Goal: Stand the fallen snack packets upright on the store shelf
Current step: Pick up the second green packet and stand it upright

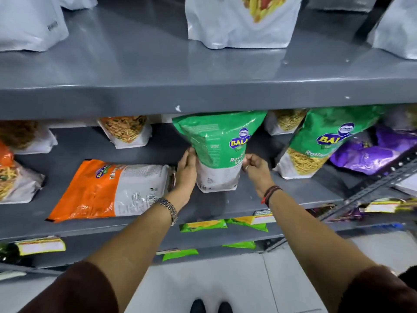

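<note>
A green and white snack packet (217,150) stands upright on the middle grey shelf (225,206), its top touching the underside of the shelf above. My left hand (186,171) presses flat against its left side. Gripping its right edge is my right hand (256,169), fingers curled. To the left, an orange and white packet (108,190) lies flat on its back on the same shelf. Right of my hands, a second green packet (325,145) stands leaning. A purple packet (370,152) lies slumped at the far right.
Several white packets (126,132) stand at the back of the middle shelf and more on the top shelf (239,21). Small green packets (203,225) lie on lower shelves. A slotted metal upright (370,188) crosses at the right. My shoes show on the tiled floor.
</note>
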Demonstrator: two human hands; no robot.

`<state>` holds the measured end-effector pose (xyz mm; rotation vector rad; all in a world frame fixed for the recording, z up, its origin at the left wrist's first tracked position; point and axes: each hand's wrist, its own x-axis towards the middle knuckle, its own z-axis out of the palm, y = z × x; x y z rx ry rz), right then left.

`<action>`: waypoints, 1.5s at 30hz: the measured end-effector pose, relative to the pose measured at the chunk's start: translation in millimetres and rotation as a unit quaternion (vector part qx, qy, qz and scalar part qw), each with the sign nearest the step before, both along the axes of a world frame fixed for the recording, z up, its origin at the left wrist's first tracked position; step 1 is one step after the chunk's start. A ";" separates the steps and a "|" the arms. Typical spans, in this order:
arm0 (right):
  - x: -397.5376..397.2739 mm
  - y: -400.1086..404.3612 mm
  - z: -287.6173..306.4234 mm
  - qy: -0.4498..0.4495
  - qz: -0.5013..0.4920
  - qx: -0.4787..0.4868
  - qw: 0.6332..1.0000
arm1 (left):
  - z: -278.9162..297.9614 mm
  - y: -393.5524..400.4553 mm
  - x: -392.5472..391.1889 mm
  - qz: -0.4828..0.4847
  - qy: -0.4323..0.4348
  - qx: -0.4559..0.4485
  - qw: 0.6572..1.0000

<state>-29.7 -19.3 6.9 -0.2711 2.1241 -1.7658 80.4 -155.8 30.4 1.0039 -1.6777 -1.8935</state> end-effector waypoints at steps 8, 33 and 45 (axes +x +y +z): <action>-10.3 -4.1 12.8 -0.126 0.043 0.053 0.990 | -27.7 50.4 23.9 0.003 -0.124 0.054 0.991; -27.1 -21.4 41.2 -0.145 0.048 0.082 0.985 | -26.7 57.8 28.4 0.019 -0.033 0.198 0.979; 10.8 3.7 40.9 -0.166 -0.062 -0.044 0.983 | -5.3 39.1 -22.6 0.029 -0.013 0.228 0.973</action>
